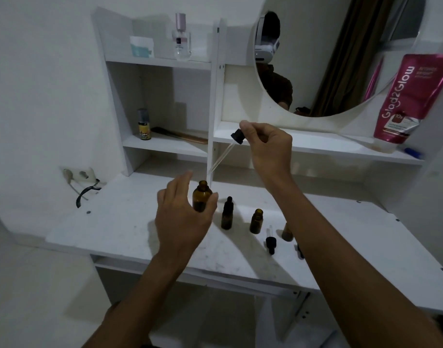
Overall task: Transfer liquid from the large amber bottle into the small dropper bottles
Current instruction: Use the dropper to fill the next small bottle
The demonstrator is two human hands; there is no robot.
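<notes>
The large amber bottle (201, 195) stands uncapped on the white desk (120, 222). My left hand (182, 217) curls loosely around it with fingers spread; whether it touches the glass is unclear. My right hand (268, 144) pinches the black bulb of a dropper (230, 149) above the bottle, its glass tube slanting down toward the bottle's mouth. To the right stand a small capped dropper bottle (227, 213) and a small open amber bottle (256, 221). A third small bottle (287, 232) is partly hidden behind my right forearm. A loose dropper cap (270, 243) lies nearby.
Shelves rise behind the desk with a perfume bottle (181, 37), a small spray can (143, 124) and a comb. A round mirror (328, 59) and a pink pouch (406, 99) are at the right. A wall socket with a black cable (86, 189) sits left.
</notes>
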